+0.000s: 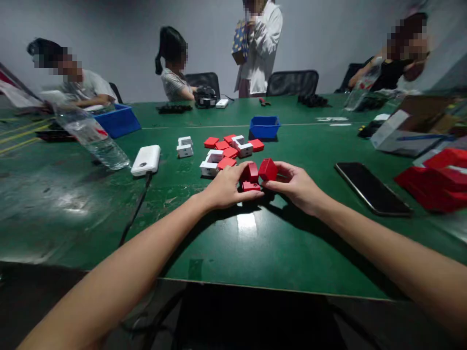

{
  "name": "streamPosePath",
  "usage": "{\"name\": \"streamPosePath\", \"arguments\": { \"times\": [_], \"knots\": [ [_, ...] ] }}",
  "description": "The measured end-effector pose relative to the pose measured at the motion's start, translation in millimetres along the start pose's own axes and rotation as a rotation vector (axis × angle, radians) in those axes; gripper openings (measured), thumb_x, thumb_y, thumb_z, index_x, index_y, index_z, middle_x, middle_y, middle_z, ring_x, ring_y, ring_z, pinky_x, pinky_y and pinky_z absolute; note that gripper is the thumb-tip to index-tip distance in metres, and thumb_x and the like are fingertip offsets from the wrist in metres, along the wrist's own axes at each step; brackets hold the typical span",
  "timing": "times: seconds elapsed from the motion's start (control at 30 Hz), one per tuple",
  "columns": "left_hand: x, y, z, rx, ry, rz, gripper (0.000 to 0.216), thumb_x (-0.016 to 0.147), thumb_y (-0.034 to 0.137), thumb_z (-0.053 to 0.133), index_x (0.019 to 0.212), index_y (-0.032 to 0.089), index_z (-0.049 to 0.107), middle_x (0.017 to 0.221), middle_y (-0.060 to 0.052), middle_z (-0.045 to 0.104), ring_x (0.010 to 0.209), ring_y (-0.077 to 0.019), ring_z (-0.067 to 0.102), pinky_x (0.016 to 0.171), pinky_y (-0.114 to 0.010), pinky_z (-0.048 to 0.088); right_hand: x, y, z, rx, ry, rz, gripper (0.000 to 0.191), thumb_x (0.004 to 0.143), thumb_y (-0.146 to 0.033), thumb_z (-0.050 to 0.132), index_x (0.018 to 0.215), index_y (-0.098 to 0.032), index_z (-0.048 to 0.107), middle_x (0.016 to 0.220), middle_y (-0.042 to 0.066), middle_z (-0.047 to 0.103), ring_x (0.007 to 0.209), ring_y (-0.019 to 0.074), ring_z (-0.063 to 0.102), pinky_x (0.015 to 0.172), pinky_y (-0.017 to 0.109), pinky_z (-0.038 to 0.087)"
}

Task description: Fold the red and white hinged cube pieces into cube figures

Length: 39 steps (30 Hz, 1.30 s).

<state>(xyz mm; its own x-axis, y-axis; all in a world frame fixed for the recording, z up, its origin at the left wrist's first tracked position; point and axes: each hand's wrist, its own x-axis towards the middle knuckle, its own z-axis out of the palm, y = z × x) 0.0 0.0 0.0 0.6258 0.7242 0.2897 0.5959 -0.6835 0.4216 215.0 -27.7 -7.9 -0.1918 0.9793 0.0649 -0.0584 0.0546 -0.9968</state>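
Observation:
My left hand (225, 187) is closed around a small red box part (250, 177) in the middle of the green table (219, 243), thumb under it and fingers over its top. My right hand (297, 184) pinches a second red box piece (268, 169) held right next to the first. Just beyond my hands lies a cluster of several red lids (226, 151) and white box inserts (210, 166).
A white power bank (146, 160) with a black cable, a plastic water bottle (93, 136) and a blue bin (116, 120) are to the left. A small blue tray (264, 127) sits behind the pile. A black phone (372, 188) and red boxes (438, 180) lie right. Other people sit and stand at the far side.

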Motion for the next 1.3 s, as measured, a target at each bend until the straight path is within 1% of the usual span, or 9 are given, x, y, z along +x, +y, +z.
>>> {"name": "streamPosePath", "arguments": {
  "times": [0.13, 0.27, 0.37, 0.5, 0.6, 0.67, 0.83, 1.07, 1.3],
  "knots": [
    [0, 0, 0, -0.004, 0.002, -0.006, 0.079, 0.08, 0.069, 0.063, 0.136, 0.016, 0.045, 0.118, -0.015, 0.065, 0.1, -0.0304, 0.062, 0.087, -0.045, 0.049, 2, 0, -1, -0.006, 0.055, -0.009, 0.066, 0.053, -0.028, 0.09, 0.11, -0.023, 0.058, 0.107, 0.005, 0.071, 0.096, 0.0216, 0.067, 0.09, 0.039, 0.051],
    [0, 0, 1, 0.002, 0.004, -0.016, 0.081, 0.079, 0.069, 0.064, 0.137, 0.016, 0.044, 0.118, -0.016, 0.065, 0.1, -0.0313, 0.062, 0.087, -0.046, 0.049, 2, -2, -1, -0.054, 0.092, -0.049, 0.062, 0.051, -0.029, 0.09, 0.102, -0.024, 0.057, 0.104, 0.004, 0.07, 0.095, 0.0223, 0.067, 0.089, 0.039, 0.052],
    [1, 0, 1, -0.003, 0.008, -0.014, 0.08, 0.079, 0.068, 0.065, 0.136, 0.016, 0.046, 0.118, -0.016, 0.065, 0.1, -0.0314, 0.062, 0.087, -0.046, 0.049, 1, -4, 0, -0.049, 0.087, -0.055, 0.06, 0.052, -0.028, 0.09, 0.103, -0.024, 0.058, 0.102, 0.003, 0.071, 0.095, 0.0209, 0.067, 0.088, 0.037, 0.051],
    [1, 1, 1, -0.006, 0.009, -0.017, 0.077, 0.079, 0.067, 0.066, 0.135, 0.018, 0.047, 0.116, -0.015, 0.066, 0.099, -0.0306, 0.062, 0.087, -0.046, 0.049, 1, -4, 0, 0.028, 0.076, -0.03, 0.057, 0.057, -0.031, 0.09, 0.105, -0.022, 0.061, 0.099, 0.003, 0.072, 0.083, 0.0161, 0.065, 0.071, 0.029, 0.049],
    [1, 1, 1, -0.01, 0.008, -0.013, 0.077, 0.079, 0.067, 0.065, 0.136, 0.018, 0.048, 0.115, -0.014, 0.066, 0.098, -0.0303, 0.062, 0.087, -0.047, 0.049, 1, -4, 0, 0.057, 0.093, -0.022, 0.051, 0.063, -0.035, 0.089, 0.105, -0.021, 0.064, 0.097, 0.002, 0.072, 0.07, 0.0106, 0.059, 0.056, 0.023, 0.041],
    [1, 0, 1, -0.007, 0.006, -0.02, 0.08, 0.079, 0.068, 0.065, 0.137, 0.017, 0.047, 0.116, -0.015, 0.066, 0.099, -0.0308, 0.062, 0.088, -0.047, 0.049, 1, -5, 1, 0.081, 0.105, -0.017, 0.048, 0.063, -0.036, 0.089, 0.102, -0.02, 0.066, 0.092, 0.001, 0.071, 0.064, 0.008, 0.054, 0.053, 0.022, 0.037],
    [1, -1, 2, 0.003, 0.0, -0.037, 0.088, 0.078, 0.07, 0.064, 0.143, 0.015, 0.041, 0.119, -0.017, 0.065, 0.101, -0.032, 0.061, 0.089, -0.049, 0.049, 1, -10, 3, 0.197, 0.147, 0.051, 0.047, 0.06, -0.035, 0.091, 0.096, -0.018, 0.067, 0.079, -0.001, 0.069, 0.06, 0.007, 0.053, 0.055, 0.022, 0.041],
    [1, -1, 2, 0.004, -0.001, -0.025, 0.087, 0.079, 0.07, 0.063, 0.143, 0.015, 0.041, 0.12, -0.017, 0.064, 0.102, -0.032, 0.062, 0.09, -0.048, 0.049, 2, -11, 4, 0.311, 0.133, 0.1, 0.042, 0.06, -0.027, 0.089, 0.094, -0.02, 0.065, 0.08, -0.001, 0.071, 0.064, 0.0111, 0.064, 0.062, 0.025, 0.05],
    [0, 0, 1, 0.006, -0.006, -0.042, 0.088, 0.078, 0.071, 0.063, 0.143, 0.016, 0.04, 0.123, -0.017, 0.063, 0.105, -0.0326, 0.061, 0.093, -0.049, 0.048, 2, -9, 1, 0.293, 0.123, 0.059, 0.056, 0.054, -0.018, 0.091, 0.102, -0.024, 0.062, 0.09, -0.001, 0.073, 0.077, 0.0137, 0.067, 0.065, 0.025, 0.051]
  ]
}}
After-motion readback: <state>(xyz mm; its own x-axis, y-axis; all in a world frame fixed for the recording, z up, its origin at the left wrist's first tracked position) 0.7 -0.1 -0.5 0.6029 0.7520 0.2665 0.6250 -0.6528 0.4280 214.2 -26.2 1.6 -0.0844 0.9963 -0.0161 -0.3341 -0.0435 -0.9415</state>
